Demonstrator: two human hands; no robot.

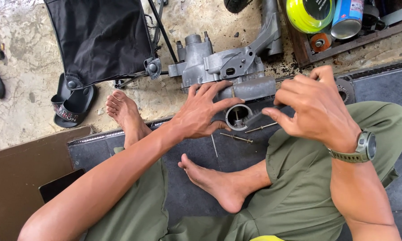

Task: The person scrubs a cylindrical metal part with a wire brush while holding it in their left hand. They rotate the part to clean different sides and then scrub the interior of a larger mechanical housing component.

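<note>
A grey cast-metal engine housing (pixel 219 64) lies on the concrete floor in front of me. My left hand (pixel 201 111) rests spread on its near side, fingers over the body beside a round open bore (pixel 238 117). My right hand (pixel 315 105), with a green wristwatch, is closed on a thin dark tool (pixel 259 116) whose tip points into that bore. Two slim metal rods (pixel 250 134) lie on the dark mat just below the bore.
A black folding fabric seat (pixel 102 38) and a black sandal (pixel 71 105) sit at the upper left. A wooden tray (pixel 344 44) at the upper right holds a yellow-green round container (pixel 308 13) and a blue can (pixel 346 18). My bare feet and green trousers fill the foreground.
</note>
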